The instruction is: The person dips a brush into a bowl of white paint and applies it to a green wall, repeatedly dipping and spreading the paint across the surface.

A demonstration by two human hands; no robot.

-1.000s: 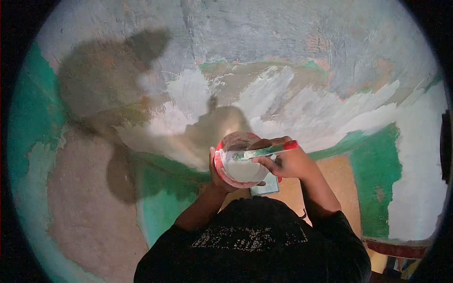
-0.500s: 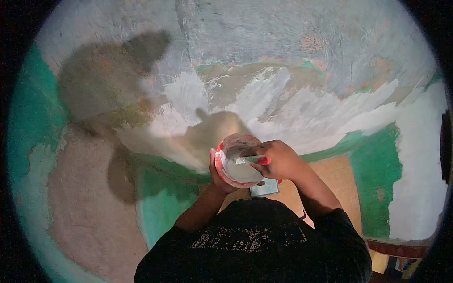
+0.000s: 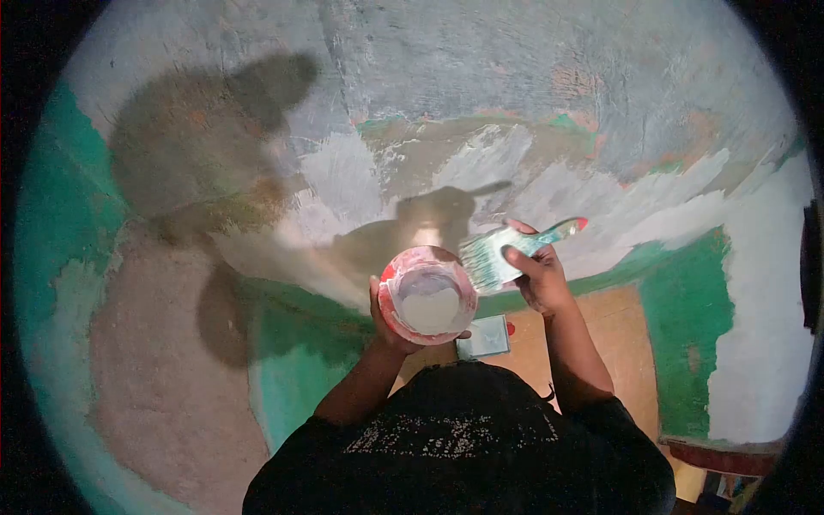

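1. Tan floor [image 3: 624,343], seen from above, with faint lines across it; part of it is hidden from view.
2. On the floor, near the middle of the view, a pale, bluish-white rectangular item [image 3: 486,336] with a thin darker border. Its lower edge is partly covered.
3. Just beside its right edge, a small red object [image 3: 511,329], too small to name.
4. At lower right, jumbled items [image 3: 730,487], dark, yellow and blue; what supports them is unclear.

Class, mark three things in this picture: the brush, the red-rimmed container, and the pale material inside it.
Brush [image 3: 486,260]: head view, on its bristles.
Red-rimmed container [image 3: 389,298]: head view, on the rim's left side.
Pale material [image 3: 431,310]: head view, on its surface.
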